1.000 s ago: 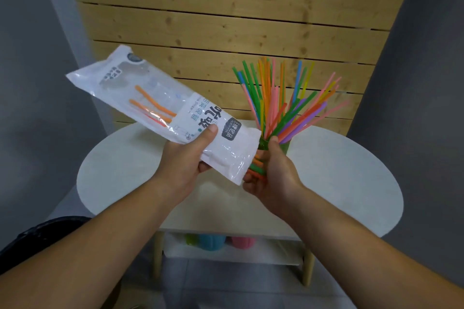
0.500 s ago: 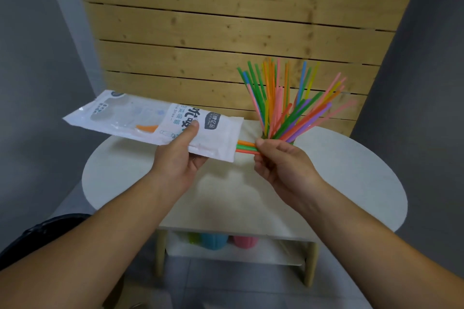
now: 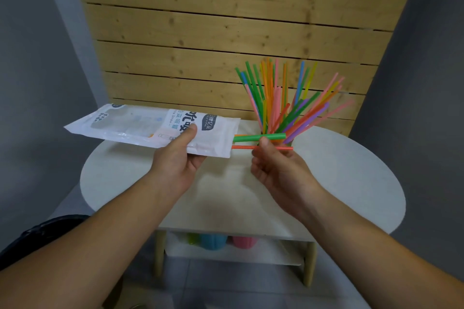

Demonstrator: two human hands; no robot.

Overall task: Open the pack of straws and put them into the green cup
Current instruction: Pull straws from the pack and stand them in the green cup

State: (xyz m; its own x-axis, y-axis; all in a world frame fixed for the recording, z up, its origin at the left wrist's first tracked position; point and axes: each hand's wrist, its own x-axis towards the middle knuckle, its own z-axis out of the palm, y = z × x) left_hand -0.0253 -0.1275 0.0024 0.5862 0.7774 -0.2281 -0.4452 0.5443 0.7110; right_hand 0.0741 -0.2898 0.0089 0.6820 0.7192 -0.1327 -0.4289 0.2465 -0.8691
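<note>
While the left hand [image 3: 175,160] holds the pack of straws [image 3: 140,125] level in the air, with the thumb pressed on the printed front and the fingers curled under it, the open end of the pack points to the right. Out of this end come two straws, a thick green straw [image 3: 251,137] and, just under it, a thin orange-red straw [image 3: 241,147]. Both lie almost flat, with their left ends inside the pack. The right hand [image 3: 276,170] pinches them near their free ends: the thumb tip sits between the two and the fingers are curled behind. The pack looks nearly flat – only a small orange piece shows through its clear window.

To the right of the pack and further back, a bundle of coloured straws [image 3: 283,103] stands fanned out, green, orange, pink, blue, yellow and purple. The green cup which holds them is hidden behind the right hand, so I cannot describe it.

Below the pack is a white round table [image 3: 351,170]. Behind the pack rises a wall of pale wooden planks [image 3: 226,20]. Lower than the pack, on a shelf, a blue cup [image 3: 213,242] and a pink cup [image 3: 243,242] stand side by side.
</note>
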